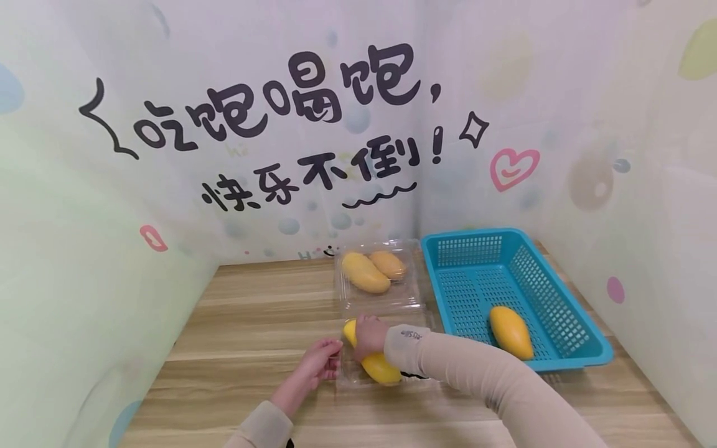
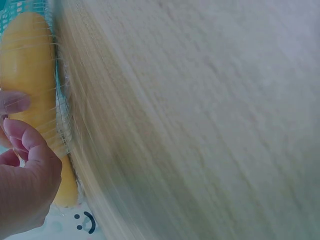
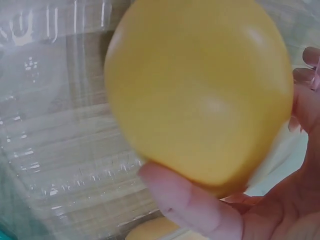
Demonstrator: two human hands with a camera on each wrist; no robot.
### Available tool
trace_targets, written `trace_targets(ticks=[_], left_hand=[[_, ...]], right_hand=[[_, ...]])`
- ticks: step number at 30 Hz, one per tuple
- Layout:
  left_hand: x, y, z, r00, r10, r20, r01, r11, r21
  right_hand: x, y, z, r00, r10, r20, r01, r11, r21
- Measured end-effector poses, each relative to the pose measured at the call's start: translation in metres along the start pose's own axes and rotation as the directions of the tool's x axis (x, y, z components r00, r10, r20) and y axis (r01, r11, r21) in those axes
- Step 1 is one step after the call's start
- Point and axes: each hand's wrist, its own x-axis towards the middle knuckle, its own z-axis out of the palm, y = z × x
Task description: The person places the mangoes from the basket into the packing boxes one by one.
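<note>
My right hand (image 1: 371, 338) grips a yellow mango (image 1: 382, 369) over the near half of an opened clear plastic clamshell box (image 1: 348, 373). Seen from the right wrist, that mango (image 3: 200, 95) fills the middle, with the thumb against its lower side. Two more mangoes (image 1: 365, 274) lie in the box's far half. At the box's left edge, my left hand (image 1: 320, 363) has its fingers curled, pinching the rim; the left wrist view shows this hand (image 2: 30, 175) beside the mango (image 2: 30, 60). Part of the gripped mango is hidden under my right hand.
A blue plastic basket (image 1: 571, 311) stands to the right of the box, with one mango (image 1: 511, 333) in it. Everything rests on a wooden table (image 1: 246, 348). Printed cloth walls (image 1: 269, 230) enclose the back and both sides.
</note>
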Motion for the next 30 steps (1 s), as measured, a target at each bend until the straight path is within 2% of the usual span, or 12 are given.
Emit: trace_targets(ticks=[7,13,20,26,30], left_hand=[[0.000,-0.001,0.001,1.000,0.003,-0.013,-0.003,1.000,0.005],[0.000,-0.001,0.002,1.000,0.010,-0.008,-0.010,1.000,0.014],[0.000,-0.001,0.000,1.000,0.005,-0.003,-0.005,1.000,0.005],[0.001,-0.001,-0.001,1.000,0.009,0.005,-0.009,1.000,0.006],[0.001,-0.001,-0.001,1.000,0.010,0.004,-0.010,1.000,0.006]], right_hand=[[0.003,-0.003,0.003,0.999,0.000,0.036,0.005,0.990,-0.140],[0.010,-0.005,0.012,1.000,0.029,0.009,-0.026,0.973,-0.229],[0.007,-0.014,0.016,0.999,0.028,-0.033,-0.038,0.942,-0.333],[0.006,-0.016,0.018,0.998,0.025,-0.059,-0.045,0.925,-0.376],[0.005,-0.012,0.015,0.999,0.016,-0.039,-0.029,0.933,-0.360]])
